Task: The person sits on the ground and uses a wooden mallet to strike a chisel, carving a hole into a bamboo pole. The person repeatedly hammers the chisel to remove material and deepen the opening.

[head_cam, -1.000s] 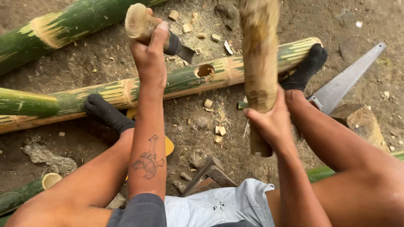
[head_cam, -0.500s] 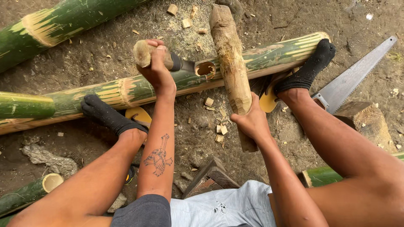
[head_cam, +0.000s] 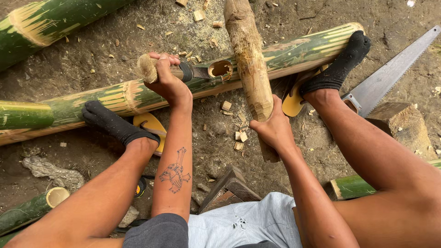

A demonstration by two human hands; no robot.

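We sit on the dirt with our left hand [head_cam: 166, 82] wrapped tight around the wooden handle of a chisel [head_cam: 183, 71], its blade pointing at the oval hole [head_cam: 220, 69] cut in the long green bamboo pole [head_cam: 115, 98] that lies across the ground before us. Our right hand [head_cam: 275, 128] grips the lower part of a thick wooden club [head_cam: 250, 69], fingers closed around it, the club rising over the pole just right of the hole. Both feet in black socks [head_cam: 342, 64] press against the pole, yellow sandals [head_cam: 294, 103] beneath them. A handsaw [head_cam: 395, 69] lies to the right by a wood block [head_cam: 399, 121], and chips [head_cam: 239, 135] litter the soil between our legs.
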